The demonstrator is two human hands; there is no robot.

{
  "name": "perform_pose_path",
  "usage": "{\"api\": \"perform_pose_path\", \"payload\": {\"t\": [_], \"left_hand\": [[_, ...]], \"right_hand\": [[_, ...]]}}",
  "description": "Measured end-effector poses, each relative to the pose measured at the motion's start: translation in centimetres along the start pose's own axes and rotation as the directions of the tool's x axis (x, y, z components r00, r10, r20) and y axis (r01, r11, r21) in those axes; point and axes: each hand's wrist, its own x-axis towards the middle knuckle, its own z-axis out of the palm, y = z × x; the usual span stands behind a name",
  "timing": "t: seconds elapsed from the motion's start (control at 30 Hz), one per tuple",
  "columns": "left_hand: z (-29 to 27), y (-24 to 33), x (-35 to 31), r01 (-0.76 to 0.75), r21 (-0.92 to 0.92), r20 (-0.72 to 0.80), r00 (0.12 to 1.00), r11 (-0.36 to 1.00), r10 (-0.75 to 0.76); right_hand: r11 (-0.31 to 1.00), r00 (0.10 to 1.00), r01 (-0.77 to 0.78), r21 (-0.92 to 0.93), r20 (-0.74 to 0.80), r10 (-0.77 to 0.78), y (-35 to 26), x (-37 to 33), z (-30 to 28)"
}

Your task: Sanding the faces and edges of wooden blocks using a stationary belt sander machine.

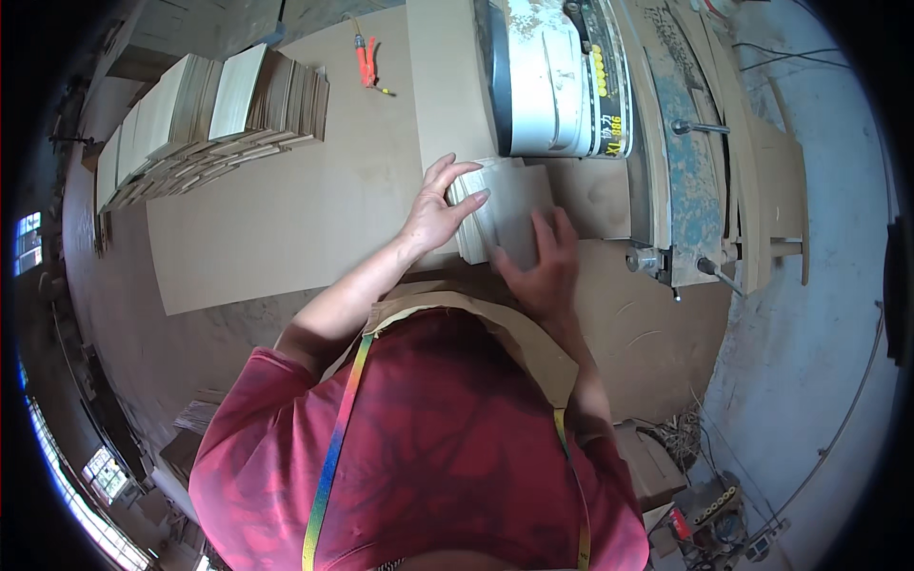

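Observation:
A stack of thin wooden boards (470, 233) lies in front of me, its edges slightly uneven. One greyish thin board (522, 205) sits on top, shifted to the right and a little blurred. My left hand (441, 205) rests at the stack's left side, fingers and thumb apart, the thumb tip and forefinger touching the boards' edge. My right hand (545, 262), smeared by motion, is at the top board's right and near edges, with its thumb at the near edge and fingers at the right one. The undersides of its fingers are hidden.
A white bucket (547, 86) stands just beyond the stack. Blue-painted machinery with handles (690, 143) is at the right. Piles of thin boards (190, 119) stand at far left. An orange-handled tool (367, 67) lies on the brown sheet (286, 228).

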Motion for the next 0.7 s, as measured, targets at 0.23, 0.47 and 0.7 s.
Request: {"api": "perform_pose_path", "payload": {"t": [0.23, 0.47, 0.7], "left_hand": [[-2.1, 0.0, -1.1, 0.009, 0.027, 0.038, 0.999, 1.000, -0.010], [-3.1, 0.6, -1.6, -0.002, 0.058, 0.092, 0.996, 0.998, -0.004], [0.5, -0.4, -0.1, 0.014, 0.095, -0.047, 0.999, 0.995, -0.010]], "right_hand": [[0.940, 0.977, -0.169, -0.296, -0.178, 0.119, 10.6, -2.6, -0.8], [0.912, 0.976, -0.069, -0.404, -0.218, -0.023, 15.4, 4.2, 4.4], [1.000, 0.999, 0.010, -0.025, -0.034, -0.011, 6.6, 6.3, 0.9]]}}
